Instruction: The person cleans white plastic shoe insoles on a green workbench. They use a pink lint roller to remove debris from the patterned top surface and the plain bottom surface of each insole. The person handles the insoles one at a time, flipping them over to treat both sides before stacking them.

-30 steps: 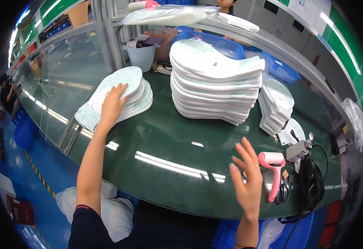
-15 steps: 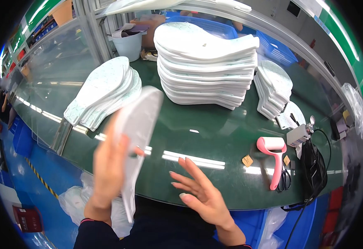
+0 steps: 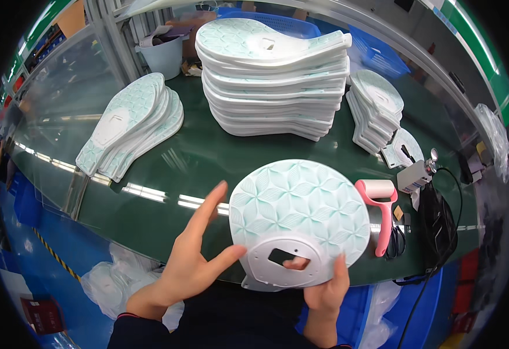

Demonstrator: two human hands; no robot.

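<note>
A rounded white plastic panel (image 3: 298, 203) with a mint-green petal pattern faces me, tilted up over the near table edge. My right hand (image 3: 327, 294) grips its lower right edge, thumb on the front. Behind the panel, a fingertip shows through the rectangular cut-out; the other fingers are hidden. To the left, my left hand (image 3: 193, 262) is open, fingers and thumb spread. Its thumb tip is beside the panel's lower left edge; I cannot tell whether they touch. Similar panels form a fanned stack (image 3: 123, 125) at left, a tall stack (image 3: 272, 87) at centre back and a smaller stack (image 3: 376, 110) at right.
On the green table (image 3: 149, 215), a pink-handled lint roller (image 3: 384, 227), dark scissors (image 3: 395, 245), a white pump bottle (image 3: 414, 176) and a black bag (image 3: 439, 232) lie to the right. A pale bucket (image 3: 164, 57) and blue baskets (image 3: 275, 22) stand behind.
The panel has passed from my left hand to my right. It has moved right and turned from edge-on to face me. My left hand has let go and spread its fingers.
</note>
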